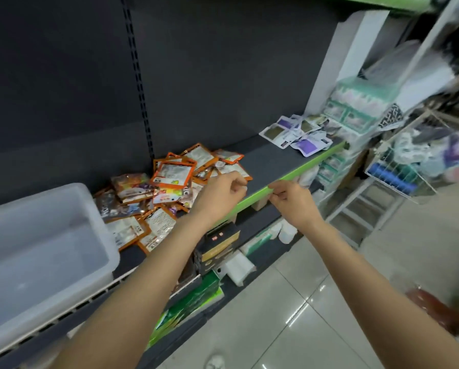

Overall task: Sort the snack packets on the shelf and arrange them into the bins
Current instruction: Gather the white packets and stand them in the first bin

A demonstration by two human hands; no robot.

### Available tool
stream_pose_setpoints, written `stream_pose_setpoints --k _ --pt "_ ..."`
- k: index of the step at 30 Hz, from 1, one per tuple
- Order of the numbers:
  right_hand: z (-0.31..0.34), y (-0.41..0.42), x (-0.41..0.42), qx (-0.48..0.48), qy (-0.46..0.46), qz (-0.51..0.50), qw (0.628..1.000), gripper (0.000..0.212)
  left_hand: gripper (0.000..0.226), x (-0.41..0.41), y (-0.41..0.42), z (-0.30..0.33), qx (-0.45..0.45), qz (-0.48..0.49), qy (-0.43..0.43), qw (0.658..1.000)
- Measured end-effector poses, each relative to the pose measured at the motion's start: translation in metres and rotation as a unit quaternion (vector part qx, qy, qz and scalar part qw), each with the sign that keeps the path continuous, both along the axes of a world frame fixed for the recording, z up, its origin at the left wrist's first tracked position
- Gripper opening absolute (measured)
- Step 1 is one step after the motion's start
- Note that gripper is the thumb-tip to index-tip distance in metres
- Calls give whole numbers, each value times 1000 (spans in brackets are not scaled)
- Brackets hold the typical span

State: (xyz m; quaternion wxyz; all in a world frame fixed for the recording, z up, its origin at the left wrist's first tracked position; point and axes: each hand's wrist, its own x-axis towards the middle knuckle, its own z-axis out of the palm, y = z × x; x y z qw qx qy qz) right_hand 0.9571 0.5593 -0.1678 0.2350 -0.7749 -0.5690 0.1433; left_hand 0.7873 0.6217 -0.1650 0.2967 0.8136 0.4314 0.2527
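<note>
Sorting not begun: bin (pixel 36 249) empty, orange packets (pixel 169 182) heaped just right of it, purple packets (pixel 297 134) well right. Left hand (pixel 220 193) and right hand (pixel 292 201) hover loosely curled, holding nothing. Next, likely: grasp one orange packet.

A dark grey back panel (pixel 223 62) is rising behind the shelving, a slotted upright (pixel 139 83) running down it. A green edge strip (pixel 302 166) is trimming the shelf front. Pale glossy floor tiles (pixel 289 302) are catching streaks of overhead light. To the right, a white pillar (pixel 337 62) is standing beside a white wire rack (pixel 398 171) holding blurred goods.
</note>
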Motion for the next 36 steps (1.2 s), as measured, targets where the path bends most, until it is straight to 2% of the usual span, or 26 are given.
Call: stream_pose_setpoints --k 6,15,23,30,36 --pt "3 49 98 -10 0 -34 999 32 16 102 67 -3 -12 -22 -11 1000" --pt "-17 116 245 -12 -13 -62 998 31 18 249 139 -4 -32 -43 25 998" --pt "-26 181 390 -36 -17 2 999 31 18 380 188 -22 -85 10 22 996" --pt "-31 248 477 -47 -37 67 996 34 17 447 237 -47 -129 81 -8 988" --pt "-49 326 514 -53 -54 109 991 36 26 474 301 -88 -79 120 23 989"
